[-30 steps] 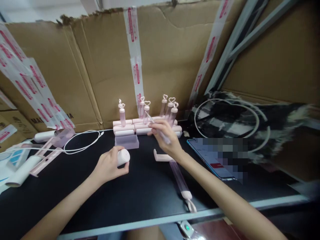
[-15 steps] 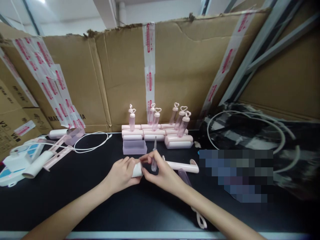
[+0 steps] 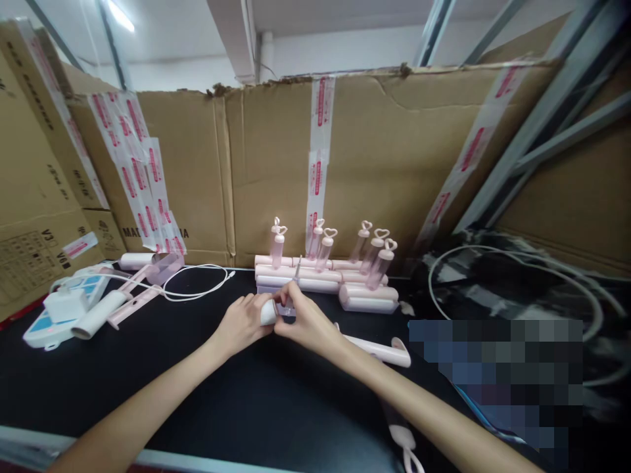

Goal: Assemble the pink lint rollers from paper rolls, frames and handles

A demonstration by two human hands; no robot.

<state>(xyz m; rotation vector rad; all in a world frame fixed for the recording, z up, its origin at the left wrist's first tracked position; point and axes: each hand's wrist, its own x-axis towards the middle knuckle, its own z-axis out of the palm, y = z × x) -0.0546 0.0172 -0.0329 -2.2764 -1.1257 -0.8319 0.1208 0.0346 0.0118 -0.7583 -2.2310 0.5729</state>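
Observation:
My left hand (image 3: 242, 323) is closed around a short white cylinder (image 3: 268, 313), whose right end faces my other hand. My right hand (image 3: 306, 322) holds a screwdriver (image 3: 298, 266) with a clear handle, its thin shaft pointing up and away. The thumb and fingertips of that hand also meet the end of the white cylinder. Just behind the hands, a translucent purple tray (image 3: 267, 288) is mostly covered by them. A pale pink handle-like part (image 3: 379, 350) lies to the right, partly behind my right forearm.
Several pink rollers (image 3: 369, 297) and clear tubes with heart-shaped loops (image 3: 327, 249) stand at the back. A power strip (image 3: 69, 309), a white cable (image 3: 197, 297) and loose pink parts lie left. Bundled plastic and hose (image 3: 513, 263) sit right. A cardboard wall (image 3: 266, 164) closes the back.
The view has swung left and up, so the bench items appear farther right. Both hands stay together on the white cylinder; the screwdriver tilts a little more, with its handle now largely behind fingers.

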